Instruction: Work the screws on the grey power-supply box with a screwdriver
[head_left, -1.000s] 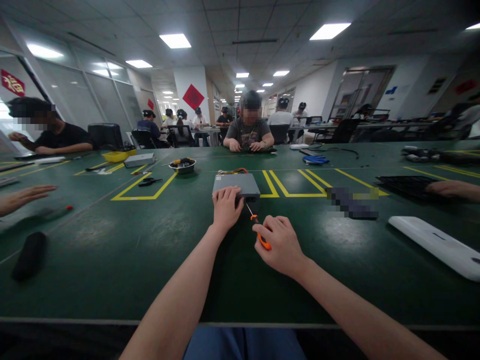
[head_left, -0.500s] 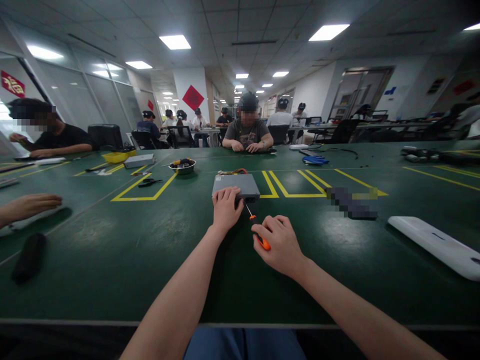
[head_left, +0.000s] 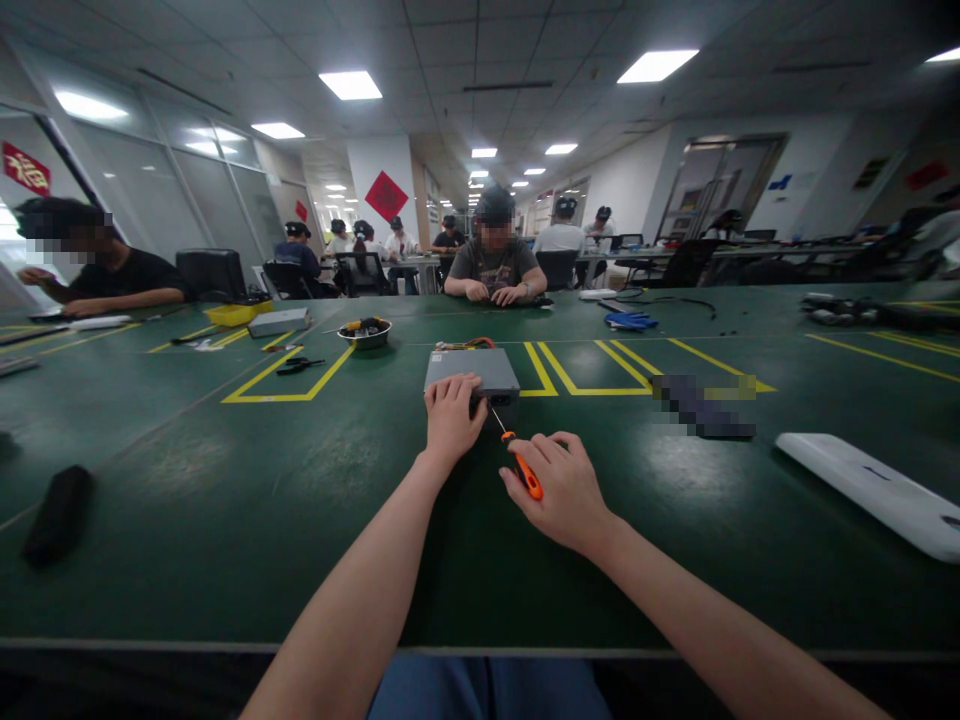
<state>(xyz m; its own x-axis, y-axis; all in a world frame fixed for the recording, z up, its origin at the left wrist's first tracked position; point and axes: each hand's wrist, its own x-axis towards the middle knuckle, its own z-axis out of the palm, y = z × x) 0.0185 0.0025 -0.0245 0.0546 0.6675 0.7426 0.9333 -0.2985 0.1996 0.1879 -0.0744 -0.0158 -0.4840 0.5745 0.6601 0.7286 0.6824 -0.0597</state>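
A grey metal computer power supply unit [head_left: 480, 368] lies on the green table, its colored wires showing at the far side. My left hand [head_left: 453, 412] grips its near left part, fingers over the top and thumb at the near face. In my right hand [head_left: 559, 485] is a screwdriver [head_left: 529, 478] with an orange and black handle, held between thumb and fingers. Its thin shaft slants up to the near face of the unit, just right of my left thumb. Whether the tip sits in a screw is too small to tell.
On the left are a black case [head_left: 58, 515], a metal bowl [head_left: 365, 333] with tools, and black pliers-like tools [head_left: 298, 365]. To the right lie a dark blurred object [head_left: 701, 408], a white device [head_left: 870, 490] and blue gloves [head_left: 631, 320]. A co-worker [head_left: 496, 255] sits opposite.
The fingers of my right hand have shifted and loosened around the screwdriver handle, showing more of it. At the left, another person's hand has left the view. The power supply unit has stayed put.
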